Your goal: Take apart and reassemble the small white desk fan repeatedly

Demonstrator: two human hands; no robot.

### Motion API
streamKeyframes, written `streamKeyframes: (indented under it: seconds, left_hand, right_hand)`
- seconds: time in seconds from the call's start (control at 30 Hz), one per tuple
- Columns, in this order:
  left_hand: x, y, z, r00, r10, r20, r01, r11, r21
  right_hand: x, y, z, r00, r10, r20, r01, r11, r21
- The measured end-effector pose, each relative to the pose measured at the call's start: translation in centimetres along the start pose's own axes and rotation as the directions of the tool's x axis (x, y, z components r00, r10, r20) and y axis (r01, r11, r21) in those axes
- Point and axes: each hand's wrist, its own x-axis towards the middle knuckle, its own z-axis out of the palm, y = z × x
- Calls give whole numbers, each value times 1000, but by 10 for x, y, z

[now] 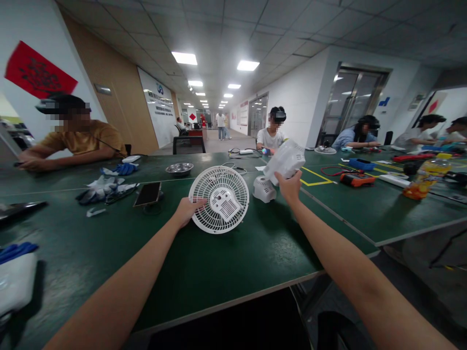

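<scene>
My left hand (188,210) grips the left rim of a round white fan grille (239,187), which stands tilted over the green table with a slotted plate at its centre. Raised to the right, my right hand (290,187) is closed around the lower part of a white translucent plastic part (285,159) with slots at one end. Between the two, a small white vented housing (264,189) rests on the table, just below the raised part.
On the green table (204,272) are a metal bowl (179,168), a phone (148,193) and gloves (105,188) to the left. An orange meter (356,179), a blue tray (361,164) and a drink bottle (426,177) lie right. Several people sit around.
</scene>
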Motion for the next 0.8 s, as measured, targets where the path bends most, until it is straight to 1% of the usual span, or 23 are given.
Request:
streamKeyframes:
  seconds: [0.1,0.17,0.23,0.3,0.37,0.5,0.6,0.73,0.8]
  left_hand:
    - [0,0,0,1000,17,-3,-17,1000,6]
    - [0,0,0,1000,6,-11,-6,1000,9]
    - [1,-1,-1,1000,-8,2,8,1000,8]
    - [3,-4,-3,1000,-9,30,9,1000,3]
    - [6,-8,-6,999,3,50,-3,1000,-6]
    - [14,-15,-8,998,38,40,-38,999,-8]
    - [16,-16,-9,998,64,30,-63,998,-25]
    - [14,-13,-8,997,56,45,-54,998,-37]
    - [11,-10,-9,997,42,66,-40,999,-35]
  right_hand:
    - [-12,-6,10,991,-66,119,76,994,-77]
    - [-20,-7,17,973,-61,222,94,986,-140]
    - [-24,-6,21,965,-53,257,100,980,-174]
    - [-22,-4,21,970,-53,237,98,978,-183]
    - [-16,-1,15,980,-45,193,83,978,-190]
    - [6,13,-3,996,-1,95,19,981,-195]
    - [20,24,-13,997,61,53,-49,977,-209]
    - [28,32,-15,981,188,48,-178,970,-165]
    - [29,33,-13,982,186,24,-182,976,-117]
